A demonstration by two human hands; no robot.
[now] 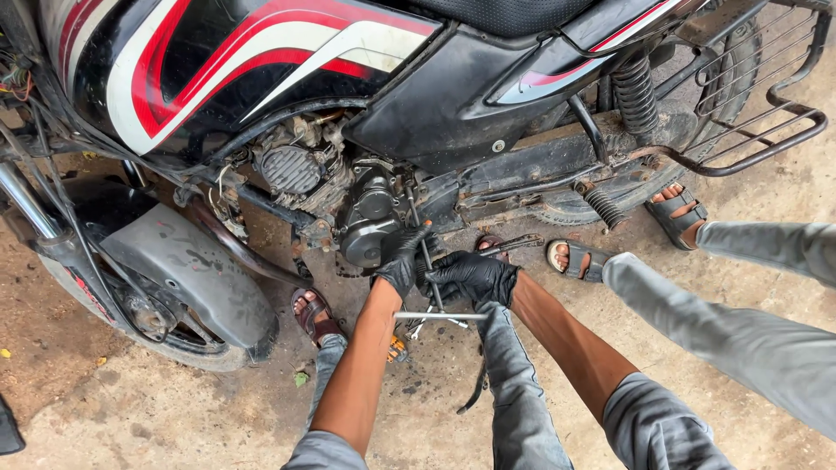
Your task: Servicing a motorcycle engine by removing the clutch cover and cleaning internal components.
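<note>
Both my hands wear black gloves and are low down beside a black, red and white motorcycle (pixel 261 52). My left hand (pixel 402 264) is closed around the upper shaft of a metal T-handle wrench (pixel 440 315), just below the dark engine side cover (pixel 370 222). My right hand (pixel 475 277) grips the same shaft slightly lower and to the right. The wrench's crossbar lies level beneath both hands. Its tip is hidden at the engine.
The front wheel and mudguard (pixel 183 278) stand at the left, the rear shock (pixel 634 91) and carrier rack (pixel 766 104) at the right. Another person's grey-trousered legs and sandalled feet (pixel 575 258) are at the right. Small tools (pixel 398 348) lie on the concrete by my knee.
</note>
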